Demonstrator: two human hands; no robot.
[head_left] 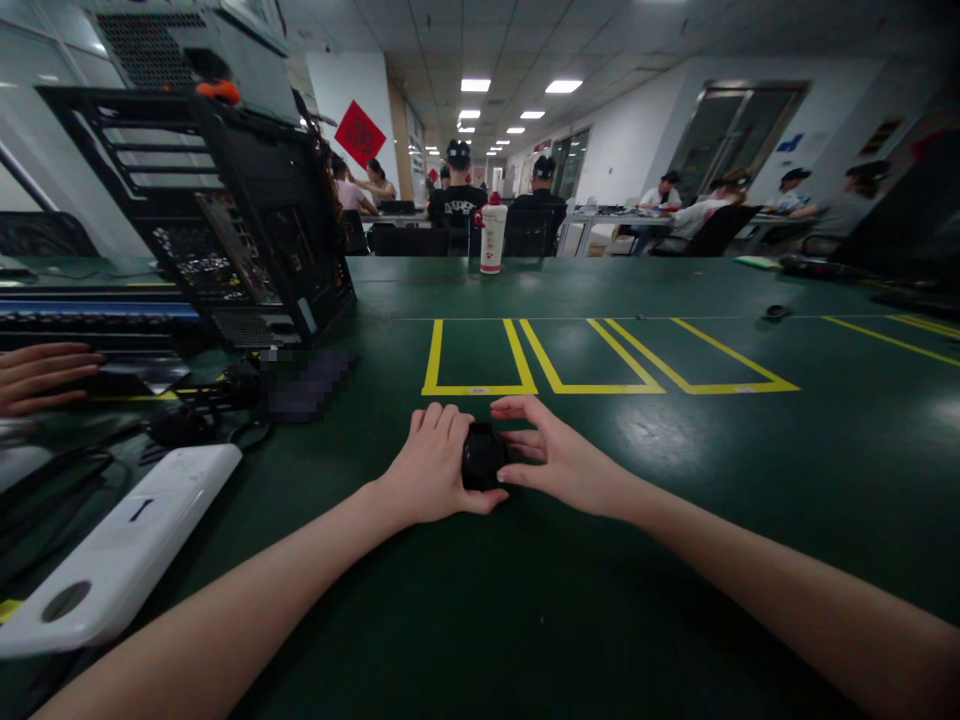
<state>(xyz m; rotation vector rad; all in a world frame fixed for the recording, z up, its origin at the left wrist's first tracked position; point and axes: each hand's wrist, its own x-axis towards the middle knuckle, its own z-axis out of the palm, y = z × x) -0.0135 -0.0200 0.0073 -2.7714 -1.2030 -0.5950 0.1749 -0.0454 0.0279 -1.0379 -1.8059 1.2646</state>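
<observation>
A small, rounded black object (484, 456) is at the centre of the green table (420, 620), just in front of the yellow tape outlines. My left hand (435, 463) is wrapped round its left side, thumb along the near edge. On the other side, my right hand (551, 452) has its fingers apart and curved around the object's right side, with the fingertips at or very near it; contact is unclear. What the object is cannot be made out.
Yellow tape outlines (480, 390) lie beyond my hands. At left are an open black computer case (225, 220), cables, a white device (127, 550) and another person's hand (45, 378). A white bottle (491, 238) stands at the far edge; people sit beyond.
</observation>
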